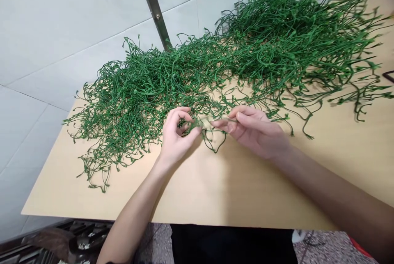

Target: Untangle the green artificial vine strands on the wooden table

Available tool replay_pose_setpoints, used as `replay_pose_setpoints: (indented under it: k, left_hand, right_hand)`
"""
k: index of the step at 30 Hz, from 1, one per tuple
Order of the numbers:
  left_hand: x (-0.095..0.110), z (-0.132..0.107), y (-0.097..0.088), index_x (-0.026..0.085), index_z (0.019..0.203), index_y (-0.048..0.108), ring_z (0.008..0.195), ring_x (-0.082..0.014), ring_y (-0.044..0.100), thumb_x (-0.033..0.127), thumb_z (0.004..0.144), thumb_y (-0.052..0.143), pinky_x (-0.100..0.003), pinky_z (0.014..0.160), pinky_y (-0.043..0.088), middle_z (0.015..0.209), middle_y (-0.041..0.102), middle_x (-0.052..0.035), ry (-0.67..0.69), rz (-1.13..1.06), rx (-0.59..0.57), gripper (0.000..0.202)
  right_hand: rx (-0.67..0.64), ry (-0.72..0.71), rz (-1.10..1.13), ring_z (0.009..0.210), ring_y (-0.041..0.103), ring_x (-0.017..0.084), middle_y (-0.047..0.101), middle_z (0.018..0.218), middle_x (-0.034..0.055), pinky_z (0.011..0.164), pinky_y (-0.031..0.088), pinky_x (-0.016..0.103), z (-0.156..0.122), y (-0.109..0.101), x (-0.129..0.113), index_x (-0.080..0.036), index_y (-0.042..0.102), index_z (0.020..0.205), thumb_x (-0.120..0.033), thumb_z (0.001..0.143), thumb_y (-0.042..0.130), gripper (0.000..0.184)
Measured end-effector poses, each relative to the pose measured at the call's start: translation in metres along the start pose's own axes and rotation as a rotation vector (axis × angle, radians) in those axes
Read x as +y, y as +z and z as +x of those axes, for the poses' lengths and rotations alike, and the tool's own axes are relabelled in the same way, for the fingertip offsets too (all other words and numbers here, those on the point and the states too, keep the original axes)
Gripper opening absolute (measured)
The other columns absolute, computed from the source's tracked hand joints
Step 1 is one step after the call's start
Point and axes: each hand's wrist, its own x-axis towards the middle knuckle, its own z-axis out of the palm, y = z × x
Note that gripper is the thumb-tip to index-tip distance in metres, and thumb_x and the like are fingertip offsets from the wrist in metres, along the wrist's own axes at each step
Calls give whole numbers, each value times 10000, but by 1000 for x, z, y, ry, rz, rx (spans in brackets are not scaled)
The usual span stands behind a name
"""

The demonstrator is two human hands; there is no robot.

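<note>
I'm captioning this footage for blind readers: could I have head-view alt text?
A left hand and a right hand nearly meet over a pale table, their grip blurred, a looped green stem between them. Beyond, tangled green strands spread across the table, heaped thickest at the right, beside a pale tiled wall.

A person in a plain black cloth garment (234, 243), seen in part at the bottom centre of the head-camera view, its cut hard to tell. Smooth, slim and bare, the left forearm (135, 210) narrows to a slender wrist and an ungloved left hand (177, 134). The bare right forearm (332, 194), broad toward the picture's edge, tapers likewise to an ungloved right hand (258, 132). The fingers (181, 113) are long and narrow with rounded tips, their finer detail softened by blur.
</note>
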Motion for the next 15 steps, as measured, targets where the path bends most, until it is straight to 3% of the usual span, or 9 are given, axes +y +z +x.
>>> replay_pose_setpoints:
  k: [3,5,9,12,15]
  left_hand:
    - [0,2,-1,155,729,577,1235,-290,532,350,761,723,-315,754,582,1275,542,-142,-12,-30,-18,245]
    - [0,2,-2,156,773,642,1298,-303,492,406,800,693,-390,897,555,1353,533,-147,38,-9,-48,257]
    - [3,1,-7,184,910,718,1393,-286,396,454,914,544,-472,1157,332,1461,476,-106,89,22,-172,321]
    - [6,-1,-8,204,988,722,1432,-268,337,486,945,468,-447,1198,266,1465,479,-80,51,-47,-280,381]
    - [8,-3,-6,204,1098,692,1397,-261,395,525,943,442,-427,1178,313,1415,532,-93,-3,-138,-395,436]
  right_hand:
    - [-65,32,-10,798,722,210,683,583,-8,854,541,362,-1,2,-2,-229,736,810,-439,741,762,223]
    - [-68,56,-30,799,718,215,703,629,14,829,547,361,-1,3,-2,-205,733,808,-453,742,753,257]
    - [22,61,-88,782,693,176,734,798,46,777,555,322,1,4,5,-184,726,855,-362,720,778,229]
    - [87,46,-136,845,687,170,717,949,51,780,565,314,2,3,10,-202,708,954,-319,714,792,280]
    - [69,45,-192,968,679,211,673,1133,80,792,582,349,2,2,13,-216,669,1026,-331,719,795,351]
